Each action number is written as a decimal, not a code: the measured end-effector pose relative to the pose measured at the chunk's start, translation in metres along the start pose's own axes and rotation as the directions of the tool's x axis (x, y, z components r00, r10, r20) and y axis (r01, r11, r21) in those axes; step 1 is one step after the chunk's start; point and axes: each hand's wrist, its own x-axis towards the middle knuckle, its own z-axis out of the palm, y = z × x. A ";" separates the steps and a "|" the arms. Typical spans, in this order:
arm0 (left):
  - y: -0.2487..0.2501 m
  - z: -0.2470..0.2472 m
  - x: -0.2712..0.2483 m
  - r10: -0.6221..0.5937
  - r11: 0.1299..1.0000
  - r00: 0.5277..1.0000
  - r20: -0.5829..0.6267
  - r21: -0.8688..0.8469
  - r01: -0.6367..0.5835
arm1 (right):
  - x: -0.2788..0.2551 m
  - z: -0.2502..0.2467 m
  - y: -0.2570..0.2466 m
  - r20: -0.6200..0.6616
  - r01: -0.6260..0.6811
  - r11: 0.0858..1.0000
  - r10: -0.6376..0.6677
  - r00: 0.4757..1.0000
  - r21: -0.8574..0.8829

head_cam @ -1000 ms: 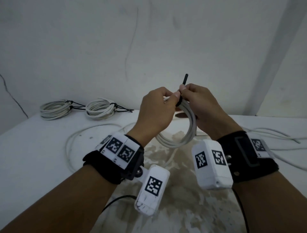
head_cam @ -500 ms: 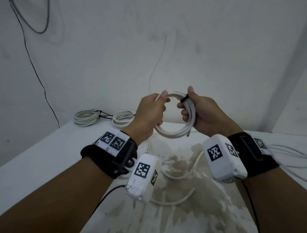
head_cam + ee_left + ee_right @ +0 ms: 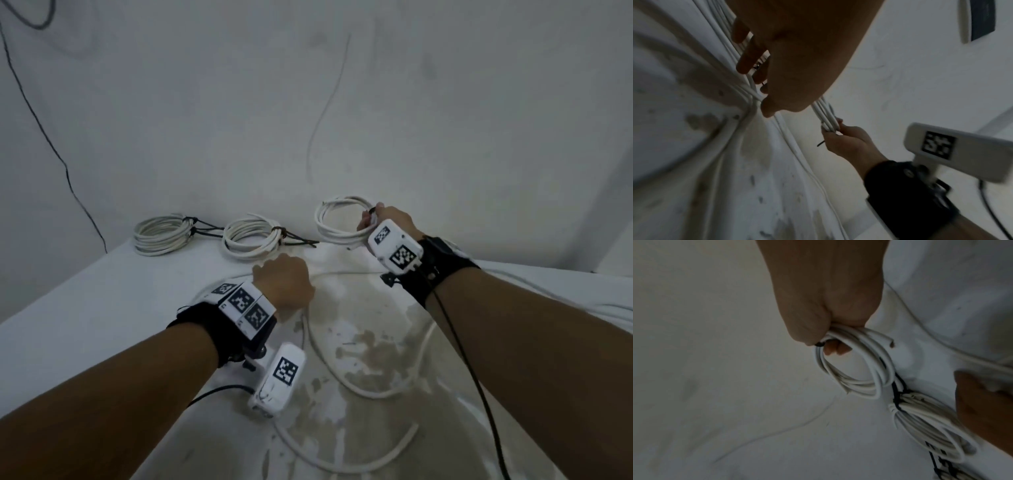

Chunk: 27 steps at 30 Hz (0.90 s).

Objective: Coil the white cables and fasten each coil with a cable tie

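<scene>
Setting: a white bench (image 3: 85,308) with worn, stained patches stood against a pale wall (image 3: 411,102); a thin dark wire (image 3: 48,137) ran down the wall at the left.
Right hand: the right hand (image 3: 390,219) was at the back of the bench by the wall, its fingers (image 3: 836,348) curled round a freshly wound coil (image 3: 339,219) of white cable. The coil stood tilted, its lower edge at the bench.
Cable tie: the right wrist view showed a black cable tie (image 3: 819,344) pinched against the coil under the thumb; from the left wrist view a short black tail (image 3: 820,143) stuck out below that hand. The head view was too small to show either.
Left hand: the left hand (image 3: 284,281) was low over the bench, nearer the person. From the head only its back showed. The left wrist view showed its fingers (image 3: 748,55) bent down toward loose cable (image 3: 740,91); whether they gripped it could not be told.
Finished coils: two tied coils lay along the wall, the far-left coil (image 3: 161,234) and the middle coil (image 3: 250,238), each bound with a dark tie whose tail pointed right. They were well apart from each other; the middle one lay just beside the held coil.
Loose cables: uncoiled white cable (image 3: 359,387) looped across the stained middle of the bench between the forearms, and more trailed off at the right edge (image 3: 582,294).
In the way: the white wrist camera (image 3: 394,246) hid the right hand's palm from the head view.
</scene>
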 end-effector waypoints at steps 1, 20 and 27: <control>-0.002 0.004 0.002 0.025 1.000 0.999 -0.023 0.012 -0.025 | 0.007 0.002 0.008 0.045 -0.025 0.999 0.027 0.999 -0.043; -0.016 -0.006 -0.023 0.124 0.991 0.989 -0.077 -0.036 -0.127 | -0.029 -0.009 0.020 0.075 0.131 0.207 -0.257 0.964 -0.970; -0.025 -0.015 -0.083 -0.034 0.999 0.992 0.118 0.018 0.032 | -0.112 -0.043 0.003 0.242 0.213 0.325 0.051 0.969 -0.921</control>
